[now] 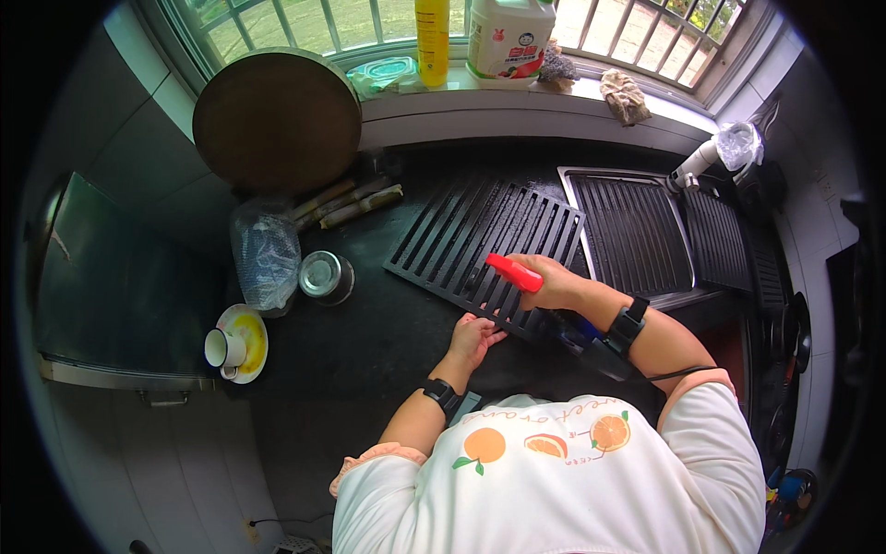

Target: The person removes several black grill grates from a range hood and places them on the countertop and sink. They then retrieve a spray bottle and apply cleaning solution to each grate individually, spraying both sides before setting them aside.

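Note:
A black slatted grille panel (443, 239) with wet-looking slats lies at an angle on the dark countertop in front of me. My left hand (476, 341) grips the panel's near edge, its fingers at the rim. Over the panel's near right part, my right hand (550, 280) is closed around a spray bottle with a red trigger head (516, 273); its nozzle points to the left, over the slats. The bottle's body is mostly hidden below my hand and forearm.
More black slatted panels (626, 235) lie over the steel-rimmed sink at right, by a faucet (695, 166). To the left are a lidded jar (325, 277), a wrapped bundle (266, 256), cane pieces (363, 206), and an enamel mug (223, 347) on a plate (256, 332). A detergent jug (509, 41) stands on the sill.

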`<state>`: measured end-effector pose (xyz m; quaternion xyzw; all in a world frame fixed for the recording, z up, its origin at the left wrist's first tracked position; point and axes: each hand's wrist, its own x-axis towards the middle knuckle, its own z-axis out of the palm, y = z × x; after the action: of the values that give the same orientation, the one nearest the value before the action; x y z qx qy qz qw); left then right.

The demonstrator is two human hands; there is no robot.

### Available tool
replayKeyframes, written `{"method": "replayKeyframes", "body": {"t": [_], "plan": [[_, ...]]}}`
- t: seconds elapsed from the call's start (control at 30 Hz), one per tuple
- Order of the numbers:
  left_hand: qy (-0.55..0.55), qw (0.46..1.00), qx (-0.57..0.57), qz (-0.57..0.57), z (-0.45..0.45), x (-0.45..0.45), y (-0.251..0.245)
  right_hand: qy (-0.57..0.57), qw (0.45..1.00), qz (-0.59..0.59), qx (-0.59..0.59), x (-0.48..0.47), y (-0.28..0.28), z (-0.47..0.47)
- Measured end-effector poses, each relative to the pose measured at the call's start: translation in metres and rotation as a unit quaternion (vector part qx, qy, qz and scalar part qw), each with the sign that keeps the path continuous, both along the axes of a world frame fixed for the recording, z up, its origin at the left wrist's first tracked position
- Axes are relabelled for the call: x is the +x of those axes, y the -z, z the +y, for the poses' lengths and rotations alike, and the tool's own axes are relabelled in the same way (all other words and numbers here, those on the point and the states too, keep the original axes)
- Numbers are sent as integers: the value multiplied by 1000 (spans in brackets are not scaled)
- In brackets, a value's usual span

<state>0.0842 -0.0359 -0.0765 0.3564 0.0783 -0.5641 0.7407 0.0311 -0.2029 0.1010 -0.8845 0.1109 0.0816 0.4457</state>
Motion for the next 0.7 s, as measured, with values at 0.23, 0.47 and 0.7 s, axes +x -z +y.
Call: {"method": "replayKeyframes", "body": {"t": [0.23, 0.47, 0.7], "plan": [[-5, 1000, 12, 6, 0, 1, 2, 31, 999, 26, -34, -15, 9, -5], [-10, 1000, 5, 9, 0, 0, -4, 26, 998, 6, 52, -46, 8, -4], [2, 1000, -5, 1, 0, 2, -6, 13, 999, 42, 16, -58, 9, -11]]}}
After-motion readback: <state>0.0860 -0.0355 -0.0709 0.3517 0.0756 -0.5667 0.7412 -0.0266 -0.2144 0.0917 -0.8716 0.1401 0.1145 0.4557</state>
